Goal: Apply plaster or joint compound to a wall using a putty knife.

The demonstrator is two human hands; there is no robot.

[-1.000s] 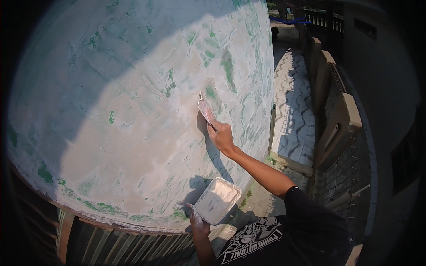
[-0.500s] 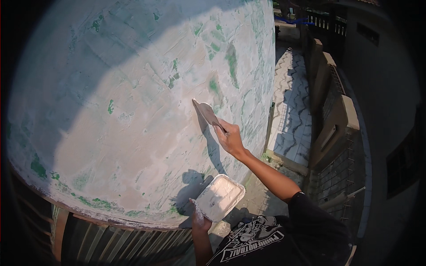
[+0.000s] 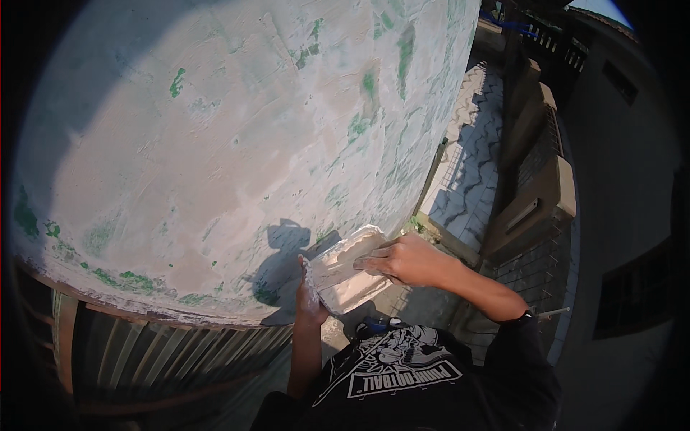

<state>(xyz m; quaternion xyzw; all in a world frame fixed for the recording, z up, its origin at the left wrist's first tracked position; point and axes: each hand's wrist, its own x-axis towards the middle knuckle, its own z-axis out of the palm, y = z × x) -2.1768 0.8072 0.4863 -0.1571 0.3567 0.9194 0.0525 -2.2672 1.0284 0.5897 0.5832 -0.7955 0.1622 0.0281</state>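
My left hand, smeared with white, grips a shallow rectangular tray from its left side. Pale putty coats the tray's inside. Over the tray's right part, my right hand is closed around the putty knife seen earlier against the wall. Its blade is mostly hidden by my fingers and the putty, down inside the tray. Beside both hands rises a wall covered in patchy whitish putty, with green paint showing through in spots. Shadows of my head and hands fall on its lower part.
Dark corrugated metal sheeting lies below the wall's lower edge. To the right runs a tiled walkway, then a low wall with metal grilles. A shaded building stands at the far right.
My right hand has come down from the wall with the putty knife and into the tray. My left hand keeps hold of the tray, now tilted more. The view has shifted.
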